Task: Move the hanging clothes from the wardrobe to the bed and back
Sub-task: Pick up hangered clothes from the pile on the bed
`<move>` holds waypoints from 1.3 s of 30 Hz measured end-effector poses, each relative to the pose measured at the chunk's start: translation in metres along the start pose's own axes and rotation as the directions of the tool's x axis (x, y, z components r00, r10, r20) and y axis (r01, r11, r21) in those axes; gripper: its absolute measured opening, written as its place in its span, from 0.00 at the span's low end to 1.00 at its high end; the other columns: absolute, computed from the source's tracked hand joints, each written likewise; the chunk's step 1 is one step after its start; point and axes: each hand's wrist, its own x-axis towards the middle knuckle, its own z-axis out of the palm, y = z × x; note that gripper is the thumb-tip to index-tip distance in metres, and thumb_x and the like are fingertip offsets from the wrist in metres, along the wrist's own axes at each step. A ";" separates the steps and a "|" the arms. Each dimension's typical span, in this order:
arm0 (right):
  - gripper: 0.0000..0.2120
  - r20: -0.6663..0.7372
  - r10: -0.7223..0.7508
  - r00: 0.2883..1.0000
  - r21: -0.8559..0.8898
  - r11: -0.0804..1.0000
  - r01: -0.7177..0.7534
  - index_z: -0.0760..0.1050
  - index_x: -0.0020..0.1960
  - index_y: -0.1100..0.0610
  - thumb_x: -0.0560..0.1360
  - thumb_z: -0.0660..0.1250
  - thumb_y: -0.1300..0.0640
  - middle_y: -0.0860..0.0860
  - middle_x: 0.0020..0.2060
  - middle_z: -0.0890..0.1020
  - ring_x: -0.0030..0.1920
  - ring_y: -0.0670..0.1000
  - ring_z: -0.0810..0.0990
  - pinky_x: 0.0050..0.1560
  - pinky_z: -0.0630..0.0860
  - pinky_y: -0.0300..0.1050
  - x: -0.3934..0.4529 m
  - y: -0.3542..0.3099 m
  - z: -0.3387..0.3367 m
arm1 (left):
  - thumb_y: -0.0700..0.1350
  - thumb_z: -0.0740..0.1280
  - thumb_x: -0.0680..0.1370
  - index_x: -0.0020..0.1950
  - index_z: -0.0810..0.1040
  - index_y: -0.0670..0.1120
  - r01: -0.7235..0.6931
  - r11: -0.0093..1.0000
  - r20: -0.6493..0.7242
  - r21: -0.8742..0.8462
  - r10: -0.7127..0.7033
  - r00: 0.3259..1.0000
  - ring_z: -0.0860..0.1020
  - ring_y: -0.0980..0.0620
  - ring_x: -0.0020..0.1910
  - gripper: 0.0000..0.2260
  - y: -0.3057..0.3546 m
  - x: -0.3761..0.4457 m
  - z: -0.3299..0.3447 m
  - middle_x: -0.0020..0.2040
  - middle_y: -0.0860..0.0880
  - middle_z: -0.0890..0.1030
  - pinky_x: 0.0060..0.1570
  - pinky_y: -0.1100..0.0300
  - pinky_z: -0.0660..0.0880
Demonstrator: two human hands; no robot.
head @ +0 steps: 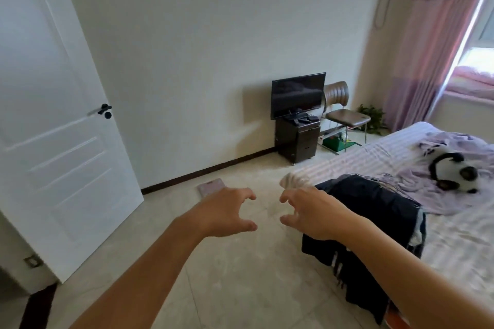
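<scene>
Pale floor tiles (pixel 240 288) stretch beneath us; our left hand (pixel 227 212) and right hand (pixel 314 212) hover apart, loosely curled and empty, because dark navy clothes (pixel 374 211) already drape the striped bed's (pixel 374 157) near-right corner.

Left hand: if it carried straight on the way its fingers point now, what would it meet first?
Probably nothing close. The left hand, empty with fingers curled, points forward over bare floor; the pink scale lies just beyond and below it, then the wall. Depth is hard to judge.

Home bedroom: bed (pixel 374 157), TV (pixel 298 95), curtain (pixel 427 43).
</scene>
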 end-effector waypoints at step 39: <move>0.19 -0.077 0.532 0.843 0.074 0.846 -0.527 0.70 0.66 0.53 0.79 0.63 0.46 0.50 0.59 0.77 0.61 0.54 0.75 0.58 0.74 0.50 0.187 0.539 -0.020 | 0.58 0.67 0.78 0.72 0.69 0.55 -0.421 0.905 0.366 -0.055 0.411 0.835 0.76 0.53 0.62 0.24 0.206 0.609 0.168 0.66 0.52 0.76 0.53 0.60 0.69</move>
